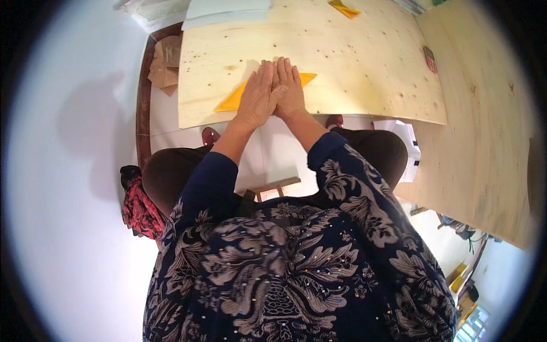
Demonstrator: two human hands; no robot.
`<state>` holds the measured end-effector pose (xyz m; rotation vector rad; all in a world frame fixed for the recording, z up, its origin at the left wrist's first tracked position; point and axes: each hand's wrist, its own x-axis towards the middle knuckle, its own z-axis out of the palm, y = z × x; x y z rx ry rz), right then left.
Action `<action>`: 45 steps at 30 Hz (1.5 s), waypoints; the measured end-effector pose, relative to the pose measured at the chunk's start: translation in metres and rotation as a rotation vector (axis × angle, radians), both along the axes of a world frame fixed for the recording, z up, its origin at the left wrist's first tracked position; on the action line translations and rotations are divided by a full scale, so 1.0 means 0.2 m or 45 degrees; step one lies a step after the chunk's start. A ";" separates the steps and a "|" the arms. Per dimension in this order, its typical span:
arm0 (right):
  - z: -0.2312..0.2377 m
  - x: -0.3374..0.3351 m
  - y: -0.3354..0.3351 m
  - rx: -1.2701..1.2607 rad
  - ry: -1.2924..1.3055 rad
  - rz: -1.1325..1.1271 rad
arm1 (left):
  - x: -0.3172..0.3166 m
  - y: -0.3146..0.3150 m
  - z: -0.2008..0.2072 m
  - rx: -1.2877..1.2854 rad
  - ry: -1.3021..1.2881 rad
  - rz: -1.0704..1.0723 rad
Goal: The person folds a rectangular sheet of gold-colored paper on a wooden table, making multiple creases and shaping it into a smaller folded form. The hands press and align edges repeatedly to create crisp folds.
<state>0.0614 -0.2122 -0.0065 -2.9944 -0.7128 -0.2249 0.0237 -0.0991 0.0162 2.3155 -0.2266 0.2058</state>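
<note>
A folded yellow paper [231, 102] lies on the light plywood table [364, 74], its two pointed ends showing to either side of my hands. My left hand [257, 94] rests flat on it with the fingers stretched out and pointing away from me. Close beside it, my right hand [289, 91] also lies flat, fingers extended. The two hands touch, and the thumbs meet or overlap between them. The middle of the paper is hidden under my palms.
Another folded yellow paper piece [344, 8] lies at the table's far edge. A pale sheet [225, 12] covers the far left corner. A small red and grey object [430, 60] sits near the right edge. Brown paper [165, 62] lies left of the table; a plywood panel [478, 125] stands right.
</note>
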 end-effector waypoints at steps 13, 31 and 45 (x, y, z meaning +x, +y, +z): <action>0.30 0.18 -0.68 0.016 -0.013 -0.198 | -0.03 -0.07 -0.02 0.722 -0.054 0.054; 0.05 -0.11 0.04 0.598 0.035 0.171 | -0.33 0.27 0.02 0.750 0.064 0.082; 0.05 -0.12 0.01 0.375 0.056 0.186 | 0.02 0.03 0.12 -0.165 0.188 -0.106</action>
